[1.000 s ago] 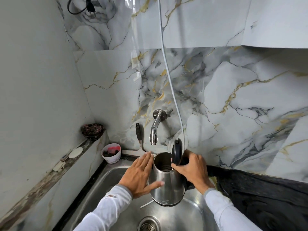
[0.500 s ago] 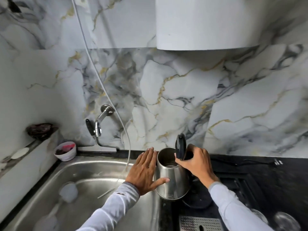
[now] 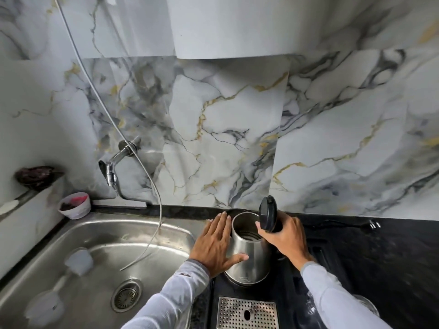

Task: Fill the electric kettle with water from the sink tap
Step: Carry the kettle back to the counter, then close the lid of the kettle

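A steel electric kettle [image 3: 249,255] stands on the black counter [image 3: 380,257] just right of the sink, its black lid [image 3: 267,216] flipped up. My right hand [image 3: 283,236] grips the kettle's handle at the right side. My left hand [image 3: 215,245] lies flat against the kettle's left wall, fingers spread, thumb across the front. The chrome wall tap [image 3: 114,167] is at the left above the steel sink [image 3: 114,236]; no water runs from it. I cannot tell how much water is inside the kettle.
A thin white hose [image 3: 152,186] hangs down the wall into the sink. Translucent plastic scoops [image 3: 78,261] lie in the basin near the drain [image 3: 127,295]. A small white bowl [image 3: 74,205] sits at the sink's back left corner. A perforated metal tray [image 3: 247,313] lies before the kettle.
Both hands carried the kettle right, from under the tap over the sink onto the black counter. The view turned right with it, so the tap now sits far left.
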The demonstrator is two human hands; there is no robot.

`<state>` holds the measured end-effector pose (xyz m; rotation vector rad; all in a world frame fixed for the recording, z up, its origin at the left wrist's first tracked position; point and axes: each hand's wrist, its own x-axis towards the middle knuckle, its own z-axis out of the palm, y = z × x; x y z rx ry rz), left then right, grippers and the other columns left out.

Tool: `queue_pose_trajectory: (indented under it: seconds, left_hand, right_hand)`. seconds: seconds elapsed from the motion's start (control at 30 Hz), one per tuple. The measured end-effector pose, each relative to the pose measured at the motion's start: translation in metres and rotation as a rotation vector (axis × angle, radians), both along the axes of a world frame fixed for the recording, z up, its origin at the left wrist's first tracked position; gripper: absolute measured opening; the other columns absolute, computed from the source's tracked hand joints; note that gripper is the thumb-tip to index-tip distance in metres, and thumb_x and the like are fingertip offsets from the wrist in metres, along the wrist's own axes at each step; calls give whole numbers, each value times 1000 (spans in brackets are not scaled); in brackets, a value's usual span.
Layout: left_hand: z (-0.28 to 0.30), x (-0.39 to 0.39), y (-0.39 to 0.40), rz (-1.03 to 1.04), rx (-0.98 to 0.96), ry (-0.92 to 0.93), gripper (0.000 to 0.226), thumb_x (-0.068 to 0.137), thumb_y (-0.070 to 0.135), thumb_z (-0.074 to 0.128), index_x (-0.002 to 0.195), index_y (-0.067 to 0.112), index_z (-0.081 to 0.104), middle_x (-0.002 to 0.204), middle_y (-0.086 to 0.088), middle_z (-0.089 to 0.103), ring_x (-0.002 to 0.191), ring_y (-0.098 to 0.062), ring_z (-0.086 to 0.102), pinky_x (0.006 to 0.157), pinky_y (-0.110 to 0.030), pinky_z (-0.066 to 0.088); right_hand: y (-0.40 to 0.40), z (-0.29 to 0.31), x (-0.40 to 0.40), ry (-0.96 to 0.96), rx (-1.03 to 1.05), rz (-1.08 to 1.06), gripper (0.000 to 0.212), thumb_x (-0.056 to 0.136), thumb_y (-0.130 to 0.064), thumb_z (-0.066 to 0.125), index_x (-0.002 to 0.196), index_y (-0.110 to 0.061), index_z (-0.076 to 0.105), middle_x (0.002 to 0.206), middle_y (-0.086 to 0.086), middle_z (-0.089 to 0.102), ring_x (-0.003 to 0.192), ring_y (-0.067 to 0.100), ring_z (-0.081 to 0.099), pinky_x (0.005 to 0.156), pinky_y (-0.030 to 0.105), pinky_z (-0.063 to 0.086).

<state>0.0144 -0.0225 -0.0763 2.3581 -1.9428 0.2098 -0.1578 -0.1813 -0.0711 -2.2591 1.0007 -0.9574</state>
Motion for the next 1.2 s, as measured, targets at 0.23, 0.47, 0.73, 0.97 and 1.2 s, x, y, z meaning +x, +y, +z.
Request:
queue_pose_trajectory:
  seconds: [0.23, 0.47, 0.73, 0.97, 1.2]
  left_hand:
    - [-13, -2, -4, 60, 20, -4, 119, 79, 90, 25, 154, 0, 5, 165, -20, 9, 153, -29, 6, 125, -45, 14]
    - [-11, -3, -3, 81, -11, 51, 121, 74, 93, 23, 154, 3, 8, 165, -17, 13, 153, -27, 11, 126, -44, 12]
    - [10, -6, 4, -8, -113, 175, 94, 92, 76, 24, 156, 11, -2, 166, -9, -2, 153, -18, -3, 127, -40, 9]
    - [24, -6, -1, -100, -3, 59, 72, 104, 55, 19, 155, 10, -6, 167, -10, -5, 153, -20, -5, 127, -40, 7]
    - [22, -12, 0, -62, 2, -42, 81, 93, 59, 0, 155, 5, -1, 166, -14, -1, 153, -26, -2, 126, -44, 8]
  right_hand:
    - [-10, 17, -11, 255, 86, 222, 85, 58, -90, 71, 120, -33, 58, 102, -7, 81, 100, 21, 76, 86, 44, 62]
    - [-7, 32, -23, 416, 64, 417, 69, 82, -90, 50, 144, -69, 31, 155, -17, 55, 141, 12, 55, 114, 43, 50]
    - [6, 35, -22, 571, -64, 306, 62, 103, -67, 33, 160, -44, 29, 154, -12, 46, 146, 12, 41, 124, 38, 34]
    - [21, 38, -1, 739, -62, 299, 61, 110, -53, 22, 166, -38, 4, 178, 0, 4, 164, 14, 1, 133, 41, 4]
    - [27, 36, 2, 825, -109, 238, 62, 110, -51, 19, 166, -34, 1, 178, 5, 2, 164, 17, -4, 134, 47, 2]
